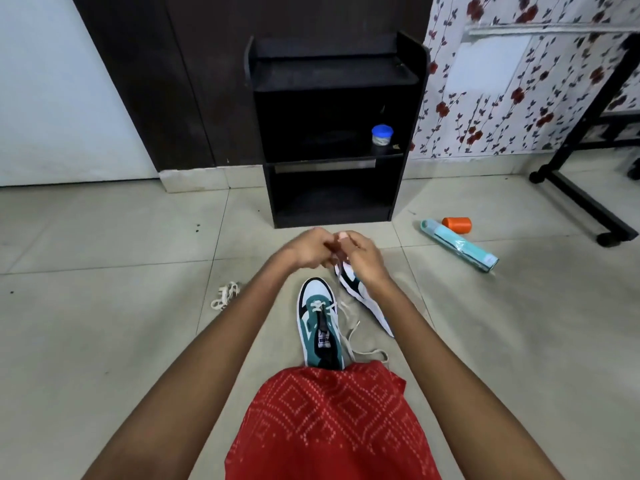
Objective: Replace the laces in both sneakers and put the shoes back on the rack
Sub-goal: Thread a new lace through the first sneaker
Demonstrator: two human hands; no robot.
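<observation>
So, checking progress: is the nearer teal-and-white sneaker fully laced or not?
Not fully: the teal-and-white sneaker has its cream lace crossing only the front eyelets, loose ends trailing on the floor.

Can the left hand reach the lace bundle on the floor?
Probably yes: the lace bundle lies on bare tile beside the left forearm. But the left hand is busy pinching a lace.

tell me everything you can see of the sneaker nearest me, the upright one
The near sneaker stands upright on the tiled floor, toe pointing away. It has a white toe, teal side panels, black accents and a black tongue with a small white label, and it looks like leather or synthetic. A cream lace is threaded only through the eyelets nearest the toe, and its loose ends trail to the right on the floor. The heel is hidden under red patterned cloth.
</observation>
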